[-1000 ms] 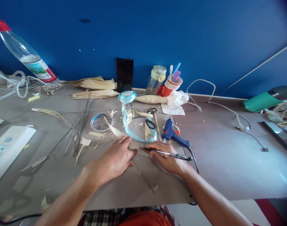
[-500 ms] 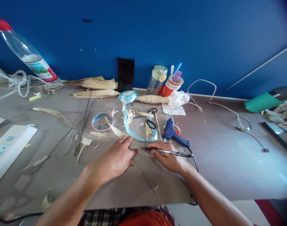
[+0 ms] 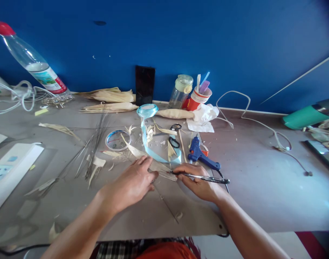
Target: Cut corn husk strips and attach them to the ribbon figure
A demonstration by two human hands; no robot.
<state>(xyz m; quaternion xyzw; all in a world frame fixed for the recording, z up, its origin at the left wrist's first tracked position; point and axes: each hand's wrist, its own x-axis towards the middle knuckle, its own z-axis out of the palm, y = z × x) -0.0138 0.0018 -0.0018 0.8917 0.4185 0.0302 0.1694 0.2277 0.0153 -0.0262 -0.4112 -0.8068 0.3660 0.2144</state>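
Observation:
A pale strip of corn husk [image 3: 160, 166] lies on the table in front of me. My left hand [image 3: 134, 181] rests on its left part, palm down, fingers spread and pressing it against the tabletop. In my right hand [image 3: 199, 181] is a dark, slim pen [image 3: 211, 178], gripped near its tip, which is at the husk's right part. The pen slants low, its back end pointing right. A thin wire [image 3: 167, 204] runs along the table below the husk, its upper end near my left thumb. Light blue ribbon [image 3: 160, 158] curls just beyond both hands.
A blue glue gun [image 3: 201, 155] lies beside my right hand, near black-handled scissors [image 3: 174, 142]. Left are a tape roll [image 3: 107, 144], wires [image 3: 93, 153] and a power strip [image 3: 12, 176]. A phone [image 3: 145, 86], jar [image 3: 179, 93] and paper cups [image 3: 199, 99] stand at the back.
My right hand has shifted slightly right, and the pen tip has moved right along the husk. My left hand stays in place on the husk.

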